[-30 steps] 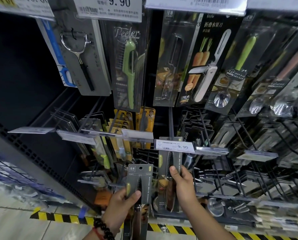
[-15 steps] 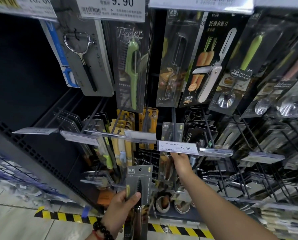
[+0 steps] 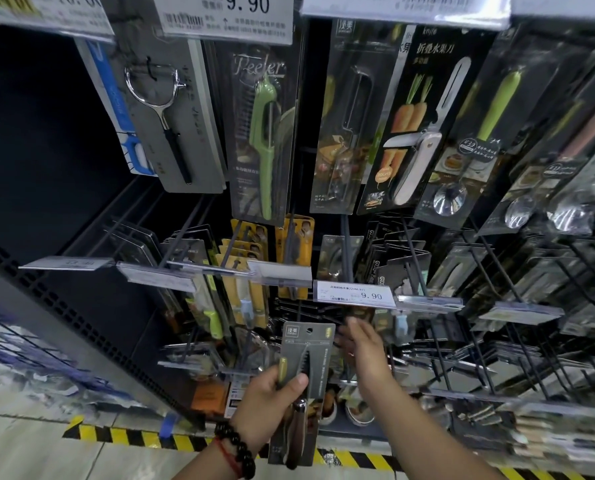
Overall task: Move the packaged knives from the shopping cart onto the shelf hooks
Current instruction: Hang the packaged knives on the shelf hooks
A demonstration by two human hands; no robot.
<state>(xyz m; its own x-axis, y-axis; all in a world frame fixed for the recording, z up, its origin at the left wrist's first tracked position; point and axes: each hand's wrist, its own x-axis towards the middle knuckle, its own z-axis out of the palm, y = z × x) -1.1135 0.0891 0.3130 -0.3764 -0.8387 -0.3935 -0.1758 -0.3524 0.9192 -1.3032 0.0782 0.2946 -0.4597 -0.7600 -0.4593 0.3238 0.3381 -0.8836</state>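
Packaged knife (image 3: 308, 372) still gripped by left hand (image 3: 268, 403); right hand (image 3: 365, 344) withdrawn from hooks, fingers seemingly loose, empty.

One head-worn view – close to the shelf hooks (image 3: 344, 258), facing forward and slightly down at them

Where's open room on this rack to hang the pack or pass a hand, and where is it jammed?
Open: the dark recess left of the grey peeler card, above the leftmost price strip. A small gap under the 9.90 tag, by the right hand. Crowded: the hooks right of that tag, and the yellow packs. The left hand grips the knife pack.
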